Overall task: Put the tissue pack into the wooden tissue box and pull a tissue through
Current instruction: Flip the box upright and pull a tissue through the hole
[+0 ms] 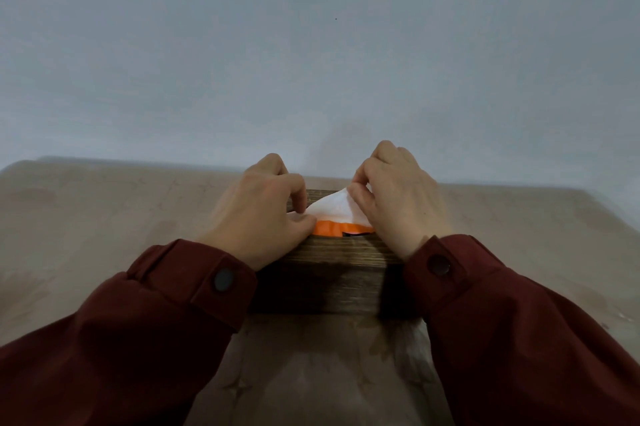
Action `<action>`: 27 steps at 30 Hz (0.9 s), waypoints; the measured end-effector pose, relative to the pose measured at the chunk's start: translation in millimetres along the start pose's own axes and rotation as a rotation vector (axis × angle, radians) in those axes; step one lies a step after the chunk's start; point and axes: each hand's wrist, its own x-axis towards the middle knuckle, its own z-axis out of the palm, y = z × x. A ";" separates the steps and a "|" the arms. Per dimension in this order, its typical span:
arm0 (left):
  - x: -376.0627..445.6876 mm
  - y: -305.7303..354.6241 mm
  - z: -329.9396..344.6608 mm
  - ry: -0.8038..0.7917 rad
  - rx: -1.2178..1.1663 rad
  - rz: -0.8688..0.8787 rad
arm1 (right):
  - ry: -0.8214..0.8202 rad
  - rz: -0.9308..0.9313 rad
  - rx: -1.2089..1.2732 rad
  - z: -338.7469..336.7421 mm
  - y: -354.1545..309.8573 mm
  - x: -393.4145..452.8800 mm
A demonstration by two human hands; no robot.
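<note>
A dark wooden tissue box [332, 273] stands on the table in front of me. In its top slot an orange strip of the tissue pack [332, 227] shows. A white tissue [334, 207] rises out of the slot as a folded peak. My right hand [394, 197] pinches the tissue's upper right corner between thumb and fingers. My left hand [263, 207] rests on the box top at the slot's left end, its thumb and fingertips closed on the tissue's lower left edge. Most of the pack is hidden inside the box.
The table [104, 235] has a beige patterned cover and meets a plain pale wall [311, 62] just behind the box. My dark red sleeves [138, 339] cross the near part of the table on both sides.
</note>
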 end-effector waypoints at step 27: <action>12.7 -10.0 -0.9 0.120 -0.144 -0.099 | 0.062 0.139 0.190 0.1 23.1 -3.2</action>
